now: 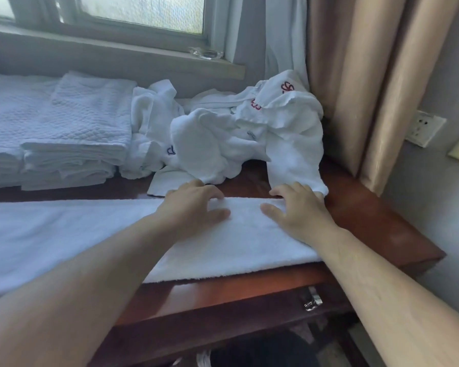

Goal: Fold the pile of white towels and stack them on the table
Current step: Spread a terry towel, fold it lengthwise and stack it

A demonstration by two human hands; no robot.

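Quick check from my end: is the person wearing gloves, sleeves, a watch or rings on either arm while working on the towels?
No. The left hand and right hand are bare, with no gloves, and no rings are visible. Both forearms are uncovered as far as the frame shows: no sleeves, watch or wristband in view.

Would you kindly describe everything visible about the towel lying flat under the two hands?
The flat towel is plain white terry-looking cloth, laid as a long band across the reddish wooden table, its left end running out of view. Its right end stops short of the table's right edge. The left hand and right hand press on it, fingers at its far edge.
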